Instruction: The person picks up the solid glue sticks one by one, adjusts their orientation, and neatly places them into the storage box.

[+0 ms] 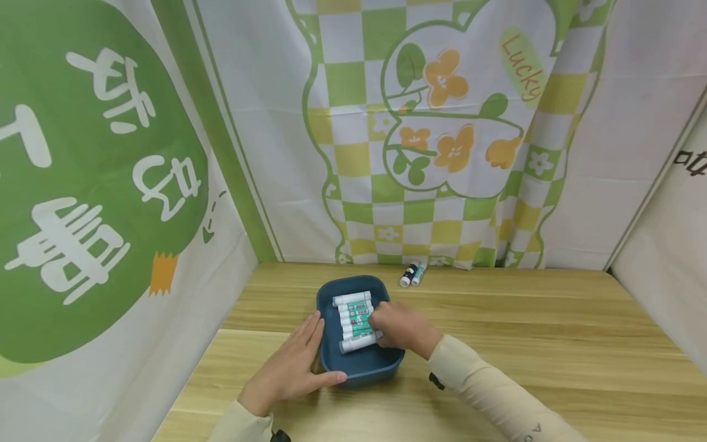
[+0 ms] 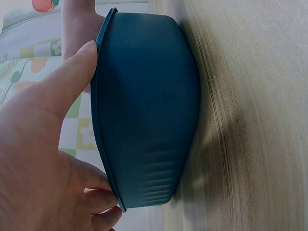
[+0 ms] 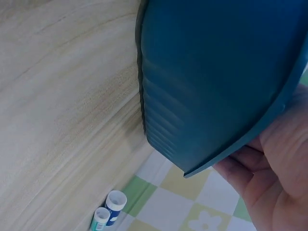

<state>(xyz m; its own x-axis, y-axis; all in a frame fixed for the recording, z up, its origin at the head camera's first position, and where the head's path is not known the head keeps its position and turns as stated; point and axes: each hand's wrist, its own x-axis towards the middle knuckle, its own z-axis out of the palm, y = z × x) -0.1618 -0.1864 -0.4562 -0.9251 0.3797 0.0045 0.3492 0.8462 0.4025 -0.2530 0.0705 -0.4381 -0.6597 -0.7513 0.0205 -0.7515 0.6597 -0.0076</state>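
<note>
A dark blue box (image 1: 361,376) holds several white-and-green tubes (image 1: 358,314) lying side by side. My left hand (image 1: 293,368) has its fingers along the left rim and its thumb on the near rim; the left wrist view shows this hand (image 2: 53,130) against the box's side (image 2: 144,96). Inside the box's right part, my right hand (image 1: 405,328) has curled fingers at the right end of a white tube (image 1: 358,342), which it appears to pinch. In the right wrist view the hand (image 3: 274,173) is partly hidden behind the box (image 3: 211,86).
Two more tubes, one dark blue (image 1: 409,274) and one teal (image 1: 419,274), lie on the wooden table (image 1: 513,319) behind the box, to its right. A patterned curtain (image 1: 353,92) hangs along the table's back edge, with cloth on both sides.
</note>
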